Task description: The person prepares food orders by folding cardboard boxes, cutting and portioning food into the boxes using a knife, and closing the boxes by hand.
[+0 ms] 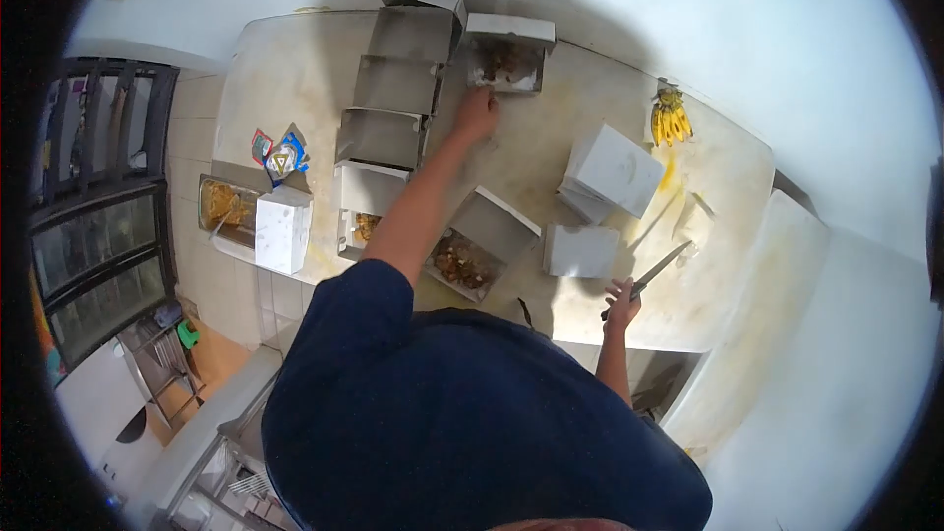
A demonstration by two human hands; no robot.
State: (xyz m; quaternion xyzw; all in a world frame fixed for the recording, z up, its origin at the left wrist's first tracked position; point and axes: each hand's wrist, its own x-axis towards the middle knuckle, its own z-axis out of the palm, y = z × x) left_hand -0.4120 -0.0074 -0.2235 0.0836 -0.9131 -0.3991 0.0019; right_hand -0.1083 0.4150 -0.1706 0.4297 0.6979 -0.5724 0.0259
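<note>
My left hand point(477, 115) reaches across the table to the near edge of an open white box point(511, 29) with brown food inside. Its fingers look curled at the box's rim; whether they grip it is too small to tell. My right hand point(620, 306) is wrapped round the dark handle of a long knife point(661, 267), whose blade points up and to the right over the table. Nearer my body, between my arms, stands another open box point(500, 222) with brown food pieces in it.
Several open boxes point(398, 84) stand in a column left of centre. White closed boxes point(615, 171) lie right of centre, with bananas point(671, 119) behind. At the left are a metal tray of food point(228, 208), a white box point(282, 230) and blue packets point(286, 156).
</note>
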